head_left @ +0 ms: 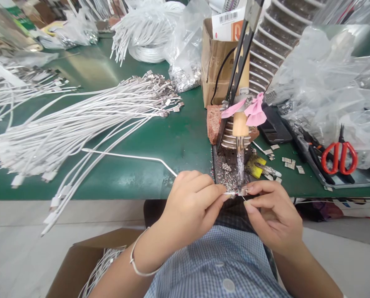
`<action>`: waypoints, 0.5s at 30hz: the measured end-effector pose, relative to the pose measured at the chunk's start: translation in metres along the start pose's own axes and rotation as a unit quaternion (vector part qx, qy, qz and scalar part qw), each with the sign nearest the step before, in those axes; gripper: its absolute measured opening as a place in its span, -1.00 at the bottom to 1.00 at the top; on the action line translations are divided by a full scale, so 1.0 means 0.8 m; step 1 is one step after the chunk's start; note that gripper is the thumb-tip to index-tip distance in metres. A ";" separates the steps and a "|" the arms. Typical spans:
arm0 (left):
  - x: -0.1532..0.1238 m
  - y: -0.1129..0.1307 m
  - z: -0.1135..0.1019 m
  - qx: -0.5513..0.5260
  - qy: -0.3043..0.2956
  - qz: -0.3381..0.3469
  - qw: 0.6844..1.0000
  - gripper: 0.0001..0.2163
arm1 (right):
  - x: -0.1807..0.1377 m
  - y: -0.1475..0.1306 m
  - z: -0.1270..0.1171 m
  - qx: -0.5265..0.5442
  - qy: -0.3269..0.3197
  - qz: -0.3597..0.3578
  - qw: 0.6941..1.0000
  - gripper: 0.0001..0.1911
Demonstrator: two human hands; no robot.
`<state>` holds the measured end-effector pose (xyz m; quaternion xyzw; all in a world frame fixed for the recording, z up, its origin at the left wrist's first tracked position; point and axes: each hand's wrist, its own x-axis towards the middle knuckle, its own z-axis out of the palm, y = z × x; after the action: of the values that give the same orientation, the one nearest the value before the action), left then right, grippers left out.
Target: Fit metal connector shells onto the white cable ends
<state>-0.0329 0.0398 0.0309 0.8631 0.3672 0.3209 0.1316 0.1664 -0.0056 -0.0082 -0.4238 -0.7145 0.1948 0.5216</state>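
Observation:
Pinched in my left hand [192, 200] is the stripped end of a white cable [135, 156], whose free length trails left over the bench. My right hand [274, 213] is closed, holding a small metal USB connector [245, 191] between its fingertips. A thin wire, apparently solder [243, 198], also sticks out from these fingers. The wooden-handled soldering iron [240, 159] hangs tip-down in a stand, its tip right at the connector and cable end. Fingers partly hide the joint, so exact contact there cannot be made out.
A bundle of white cables [88, 120] with metal ends covers the bench's left. Red-handled scissors [339, 158], loose connectors [289, 163] and a black phone [273, 124] lie right. Solder bits surround the stand, near a yellow sponge [255, 166]. A cardboard box [76, 265] holds cables below.

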 end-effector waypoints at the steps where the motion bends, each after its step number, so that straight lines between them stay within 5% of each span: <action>1: 0.000 0.000 0.000 0.000 0.000 0.000 1.000 -0.88 | 0.000 0.000 0.000 0.000 0.001 -0.001 1.000 -0.74; 15: 0.000 -0.001 -0.002 -0.003 0.006 0.005 1.000 -0.89 | 0.003 0.002 0.003 0.002 0.009 -0.003 1.000 -0.72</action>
<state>-0.0344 0.0401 0.0314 0.8625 0.3630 0.3275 0.1304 0.1648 -0.0028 -0.0090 -0.4223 -0.7107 0.1910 0.5292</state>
